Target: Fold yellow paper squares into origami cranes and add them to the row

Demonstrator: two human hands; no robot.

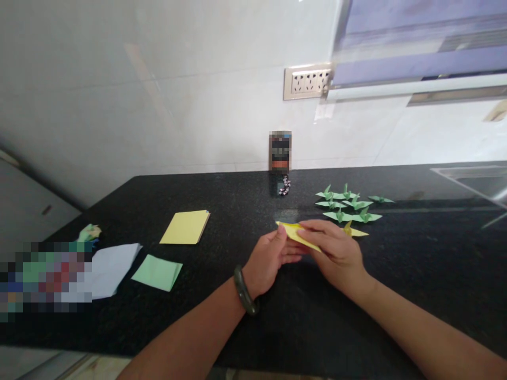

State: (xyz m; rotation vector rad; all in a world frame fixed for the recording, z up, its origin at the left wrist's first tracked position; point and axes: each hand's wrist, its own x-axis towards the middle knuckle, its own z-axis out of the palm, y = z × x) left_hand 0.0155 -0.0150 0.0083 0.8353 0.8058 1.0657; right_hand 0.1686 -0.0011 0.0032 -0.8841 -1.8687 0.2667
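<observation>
Supporting countertop (237, 200): black, extending beneath the folded yellow sheet (296, 233).
Right hand (338, 258): gripping the sheet's right part, fingers over its top.
Left hand (266, 265): pinching the sheet's left end, thumb uppermost.
White paper (113, 270): far left of the sheet.
Yellow pad (184, 227): left of the sheet.
Green paper (156, 273): left of the sheet, nearer the viewer.
Folded yellow sheet: between both hands.
Green cranes (365, 216): beyond the sheet, to its right.
Yellow crane (358, 233): right of the sheet, partly hidden.

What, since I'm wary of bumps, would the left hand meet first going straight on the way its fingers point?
Apart from the yellow paper it holds, the left hand would probably meet the right hand first; whether they already touch is unclear.
</observation>
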